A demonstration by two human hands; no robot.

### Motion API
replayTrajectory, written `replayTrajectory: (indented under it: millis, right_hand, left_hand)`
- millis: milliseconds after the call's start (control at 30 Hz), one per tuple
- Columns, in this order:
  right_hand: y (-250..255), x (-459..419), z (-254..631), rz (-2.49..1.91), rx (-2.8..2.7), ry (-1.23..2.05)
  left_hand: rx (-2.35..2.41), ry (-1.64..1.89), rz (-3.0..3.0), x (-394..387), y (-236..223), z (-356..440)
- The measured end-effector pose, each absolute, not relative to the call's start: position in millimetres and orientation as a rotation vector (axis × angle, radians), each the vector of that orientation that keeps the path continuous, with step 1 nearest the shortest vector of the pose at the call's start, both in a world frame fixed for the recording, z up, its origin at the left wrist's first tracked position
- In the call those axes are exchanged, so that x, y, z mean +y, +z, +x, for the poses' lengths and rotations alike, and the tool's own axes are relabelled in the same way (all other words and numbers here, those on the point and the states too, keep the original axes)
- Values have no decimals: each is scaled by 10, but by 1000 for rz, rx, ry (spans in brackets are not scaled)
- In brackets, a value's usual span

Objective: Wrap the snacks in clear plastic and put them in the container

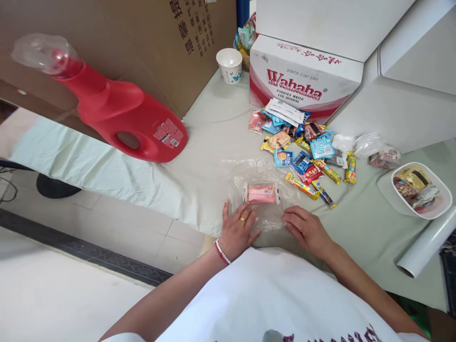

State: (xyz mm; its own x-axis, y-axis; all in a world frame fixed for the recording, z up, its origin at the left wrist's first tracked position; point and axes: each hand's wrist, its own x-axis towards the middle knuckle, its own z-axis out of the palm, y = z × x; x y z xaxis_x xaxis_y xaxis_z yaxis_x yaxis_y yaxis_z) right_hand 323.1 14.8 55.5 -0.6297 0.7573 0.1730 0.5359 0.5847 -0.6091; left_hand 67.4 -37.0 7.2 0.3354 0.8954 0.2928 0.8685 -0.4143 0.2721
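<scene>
A clear plastic bag (pixel 270 220) lies flat in front of me, with a pink snack packet (pixel 261 194) on it or inside it; I cannot tell which. My left hand (pixel 239 228) rests on the bag's near left part, fingers spread and holding nothing. At the near right edge, my right hand (pixel 308 232) has its fingers together and bent on the plastic, gripping it; the thumb is partly hidden. Right of the bag is a loose pile of wrapped snacks (pixel 302 162) in yellow, blue, red and other colours.
A red jug (pixel 142 118) lies at the left by a brown carton (pixel 135 42). Behind the snacks stand a Wahaha box (pixel 306 76) and a paper cup (pixel 230 66). To the right are a white tub (pixel 394 197) with packets and a roll of film (pixel 427 242).
</scene>
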Motion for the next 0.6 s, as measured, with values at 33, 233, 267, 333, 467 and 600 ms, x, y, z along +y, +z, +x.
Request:
replayTrajectory:
  millis: [33,233,267,333,467,600]
  right_hand:
    - [575,170,3247,-1064,-2398,706]
    - [610,332,3303,-1125,-2340,794]
    - [622,383,3299,-1124,-2323,840]
    - [645,514,3278,-1118,-2279,918]
    - [640,832,3217,-1169,-2238,997]
    - [547,1079,3163,-1354,-2219,1061]
  left_hand:
    - [1706,642,2515,-369,76,639]
    - [1844,857,2332,-335,61,227]
    - [1848,878,2246,-310,61,160]
    - [1836,914,2027,-241,69,50]
    - [1812,988,1463,-76,79,-49]
    - [1856,1075,1210,24,35,-14]
